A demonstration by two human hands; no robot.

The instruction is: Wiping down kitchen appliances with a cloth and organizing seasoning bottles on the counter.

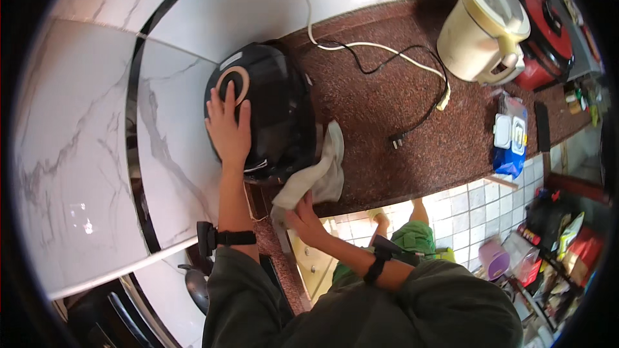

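Note:
A black rounded kitchen appliance (280, 106), likely a rice cooker or air fryer, stands on the brown granite countertop (367, 121) against the tiled wall. My left hand (229, 125) lies flat on its top with fingers spread, beside a tan ring. Near the counter's front edge, my right hand (304, 220) grips a pale damp-looking cloth (314, 174), which drapes up along the appliance's lower right side. Part of the cloth is hidden by my fingers.
A black power plug (396, 141) and a white cord (377, 46) lie on the counter. Further right stand a cream jug-shaped appliance (478, 38), a red cooker (546, 43) and a blue wipes pack (510, 150). Below are cream drawers (312, 266) and a purple container (493, 258).

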